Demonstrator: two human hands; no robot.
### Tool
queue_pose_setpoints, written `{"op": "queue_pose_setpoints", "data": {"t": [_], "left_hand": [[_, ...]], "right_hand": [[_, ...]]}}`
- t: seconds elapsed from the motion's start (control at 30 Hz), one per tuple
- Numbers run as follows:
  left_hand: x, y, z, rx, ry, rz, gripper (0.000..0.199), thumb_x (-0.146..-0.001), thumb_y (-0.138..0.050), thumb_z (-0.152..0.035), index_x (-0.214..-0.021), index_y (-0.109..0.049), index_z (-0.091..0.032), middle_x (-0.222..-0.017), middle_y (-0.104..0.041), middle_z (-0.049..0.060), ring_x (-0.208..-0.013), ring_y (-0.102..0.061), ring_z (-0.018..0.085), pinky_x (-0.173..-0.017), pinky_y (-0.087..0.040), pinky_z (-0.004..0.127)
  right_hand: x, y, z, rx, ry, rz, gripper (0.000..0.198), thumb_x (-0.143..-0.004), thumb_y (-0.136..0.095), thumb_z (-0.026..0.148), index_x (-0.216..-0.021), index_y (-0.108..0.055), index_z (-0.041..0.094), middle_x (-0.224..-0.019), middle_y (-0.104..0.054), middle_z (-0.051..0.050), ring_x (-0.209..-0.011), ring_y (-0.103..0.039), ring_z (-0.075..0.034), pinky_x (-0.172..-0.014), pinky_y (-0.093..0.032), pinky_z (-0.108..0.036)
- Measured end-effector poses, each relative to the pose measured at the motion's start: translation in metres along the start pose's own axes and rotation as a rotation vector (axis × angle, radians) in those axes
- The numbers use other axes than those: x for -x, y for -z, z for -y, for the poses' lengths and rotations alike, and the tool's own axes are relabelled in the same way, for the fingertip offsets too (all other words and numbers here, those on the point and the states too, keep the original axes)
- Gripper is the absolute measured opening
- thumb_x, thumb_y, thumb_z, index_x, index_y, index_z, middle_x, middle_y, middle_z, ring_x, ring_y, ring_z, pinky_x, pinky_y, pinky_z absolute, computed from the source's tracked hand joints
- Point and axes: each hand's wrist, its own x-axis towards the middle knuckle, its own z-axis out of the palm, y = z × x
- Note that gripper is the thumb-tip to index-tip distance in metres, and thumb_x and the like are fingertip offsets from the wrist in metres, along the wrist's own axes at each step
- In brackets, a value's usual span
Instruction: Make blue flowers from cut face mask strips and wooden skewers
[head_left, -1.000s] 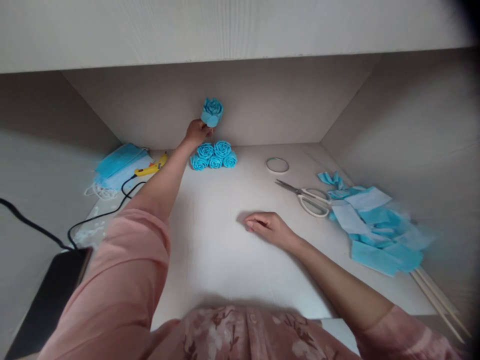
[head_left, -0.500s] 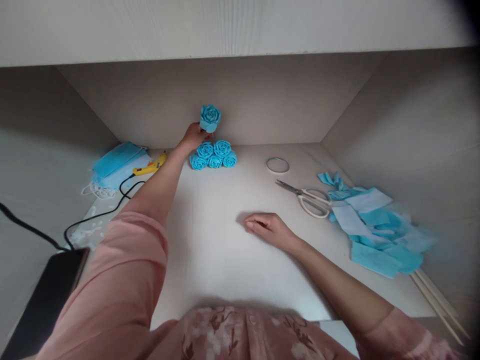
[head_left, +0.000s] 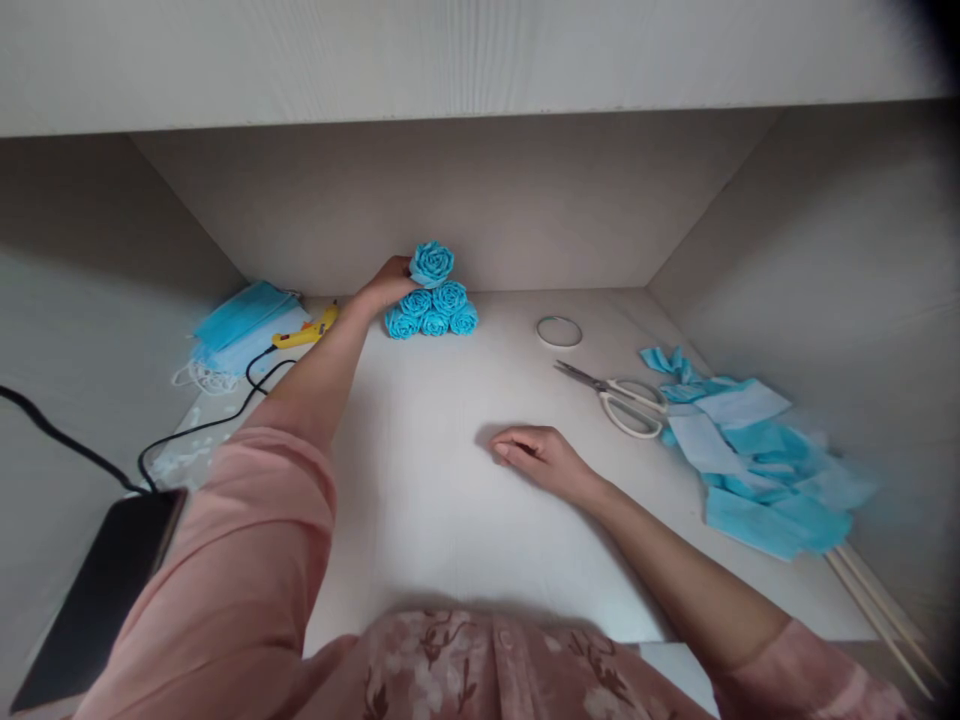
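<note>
My left hand (head_left: 391,281) is closed on a blue fabric rose (head_left: 433,263) at the back of the white table. Its fingers are partly hidden behind the bloom. The rose sits right above a stack of several similar blue roses (head_left: 433,318), and seems to touch the upper ones. Loosely curled, my right hand (head_left: 536,456) rests on the table's middle with nothing visible in it. Beyond it to the right lie scissors (head_left: 619,398) with pale handles and a ring of white tape or wire (head_left: 559,332).
At the left are blue face masks (head_left: 244,325), a yellow glue gun (head_left: 306,330) with a black cord, and a dark flat device (head_left: 97,600). Cut blue and white fabric pieces (head_left: 750,450) and wooden sticks (head_left: 881,610) lie right. A shelf edge (head_left: 480,112) overhangs the back.
My left hand has lowered the rose from above the stack down onto its top. My right hand has stayed in place. The view has shifted slightly.
</note>
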Motion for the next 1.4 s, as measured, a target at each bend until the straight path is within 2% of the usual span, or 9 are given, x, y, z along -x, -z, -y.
{"op": "queue_pose_setpoints", "data": {"t": [0.23, 0.4, 0.47, 0.63, 0.73, 0.83, 1.03, 1.27, 1.4], "left_hand": [[0.001, 0.002, -0.001, -0.005, 0.015, -0.029, 0.029, -0.064, -0.084, -0.034, -0.081, -0.075, -0.012, -0.086, -0.076, 0.011, -0.094, -0.070, 0.027, -0.088, -0.058, 0.038], [-0.015, 0.002, -0.002, 0.195, -0.039, -0.219, 0.018, -0.071, -0.077, -0.025, -0.084, -0.073, -0.013, -0.091, -0.077, 0.011, -0.090, -0.071, 0.021, -0.089, -0.058, 0.035], [-0.023, 0.002, -0.003, 0.268, -0.048, -0.244, 0.013, -0.076, -0.073, -0.021, -0.086, -0.072, -0.012, -0.088, -0.075, 0.010, -0.083, -0.071, 0.018, -0.087, -0.058, 0.034], [-0.039, 0.004, -0.001, 0.252, -0.043, -0.224, 0.010, -0.086, -0.065, -0.017, -0.091, -0.072, -0.012, -0.071, -0.067, 0.004, -0.069, -0.068, 0.015, -0.085, -0.058, 0.036], [-0.042, 0.003, 0.002, 0.213, -0.041, -0.217, 0.012, -0.089, -0.063, -0.017, -0.094, -0.073, -0.013, -0.068, -0.063, 0.003, -0.066, -0.067, 0.015, -0.084, -0.058, 0.037], [-0.042, 0.001, 0.005, 0.163, 0.009, -0.196, 0.012, -0.090, -0.061, -0.017, -0.090, -0.072, -0.013, -0.064, -0.060, 0.002, -0.059, -0.064, 0.014, -0.080, -0.058, 0.036], [-0.039, -0.002, 0.008, 0.170, 0.008, -0.198, 0.014, -0.093, -0.058, -0.020, -0.089, -0.071, -0.014, -0.062, -0.059, 0.002, -0.054, -0.060, 0.012, -0.074, -0.057, 0.031], [-0.034, -0.001, 0.005, 0.167, 0.035, -0.184, 0.017, -0.089, -0.064, -0.030, -0.093, -0.072, -0.015, -0.073, -0.066, 0.006, -0.066, -0.067, 0.017, -0.077, -0.056, 0.032], [-0.027, 0.002, 0.001, 0.187, 0.035, -0.164, 0.020, -0.088, -0.066, -0.032, -0.096, -0.072, -0.015, -0.081, -0.072, 0.008, -0.069, -0.068, 0.016, -0.074, -0.055, 0.029]], "right_hand": [[0.001, 0.000, 0.000, 0.007, -0.004, 0.002, 0.034, -0.096, -0.053, 0.046, -0.088, -0.071, 0.018, -0.074, -0.068, -0.002, -0.066, -0.055, -0.013, -0.065, -0.042, -0.026], [0.000, -0.001, 0.001, 0.007, 0.001, 0.003, 0.035, -0.096, -0.053, 0.046, -0.086, -0.070, 0.018, -0.074, -0.068, -0.002, -0.066, -0.055, -0.013, -0.064, -0.041, -0.026], [0.000, -0.001, 0.001, 0.009, 0.007, 0.000, 0.034, -0.097, -0.053, 0.046, -0.086, -0.070, 0.019, -0.073, -0.067, -0.002, -0.066, -0.055, -0.013, -0.063, -0.041, -0.026], [0.001, -0.002, -0.001, 0.019, 0.020, -0.011, 0.032, -0.097, -0.054, 0.043, -0.085, -0.070, 0.019, -0.075, -0.069, -0.001, -0.066, -0.056, -0.012, -0.065, -0.042, -0.025], [0.001, -0.003, -0.004, 0.025, 0.032, -0.009, 0.031, -0.098, -0.054, 0.043, -0.087, -0.071, 0.019, -0.074, -0.069, -0.001, -0.065, -0.055, -0.012, -0.064, -0.041, -0.025], [0.000, -0.004, -0.004, 0.030, 0.042, -0.005, 0.031, -0.098, -0.054, 0.043, -0.087, -0.071, 0.019, -0.075, -0.069, -0.001, -0.066, -0.056, -0.012, -0.064, -0.041, -0.025], [0.000, -0.005, -0.002, 0.041, 0.051, -0.008, 0.031, -0.098, -0.054, 0.042, -0.087, -0.071, 0.019, -0.075, -0.069, -0.001, -0.067, -0.057, -0.012, -0.065, -0.043, -0.025], [0.000, -0.004, 0.000, 0.036, 0.037, -0.002, 0.032, -0.099, -0.053, 0.044, -0.087, -0.071, 0.020, -0.076, -0.070, -0.002, -0.067, -0.058, -0.013, -0.066, -0.044, -0.026], [0.000, -0.003, 0.000, 0.040, 0.039, -0.004, 0.033, -0.099, -0.053, 0.045, -0.087, -0.071, 0.020, -0.076, -0.071, -0.002, -0.068, -0.059, -0.013, -0.067, -0.045, -0.026]]}}
